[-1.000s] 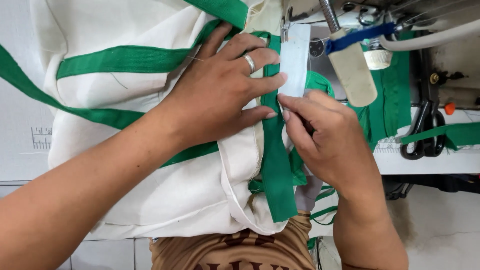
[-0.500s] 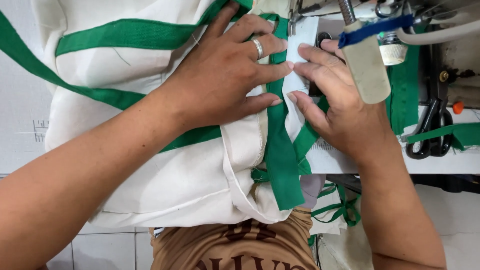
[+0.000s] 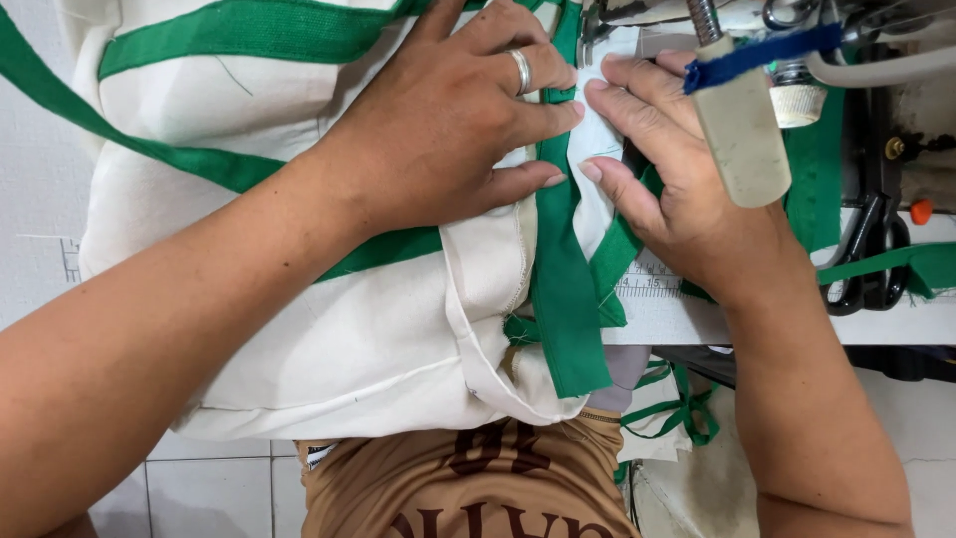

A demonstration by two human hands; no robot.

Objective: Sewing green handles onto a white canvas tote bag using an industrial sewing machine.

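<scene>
Our left hand (image 3: 448, 130) lies flat and spread on the cream cloth bag (image 3: 299, 329), grasping nothing, its fingertips pinning the bag's edge against the green strap (image 3: 563, 289). Our right hand (image 3: 687, 199) is also open, fingers stretched out and pressing a pale folded piece (image 3: 597, 169) down beside the strap, just below the sewing machine's foot (image 3: 597, 20). The strap runs from under our fingers down over the table edge (image 3: 697, 319) and hangs in front of our brown shirt (image 3: 468, 488).

We judge the main risk to be our fingertips, which sit very near the foot; if the cloth feeds forward, they could be drawn in. With only flat pressure holding it, the strap could also slide sideways off the bag's edge, so the seam would wander.

A cream-coloured lever with a blue band (image 3: 737, 130) hangs over our right hand and hides part of it. Black scissors (image 3: 866, 259) lie to the right on the table, beside loose green strap ends (image 3: 916, 264). More green straps dangle below the table.
</scene>
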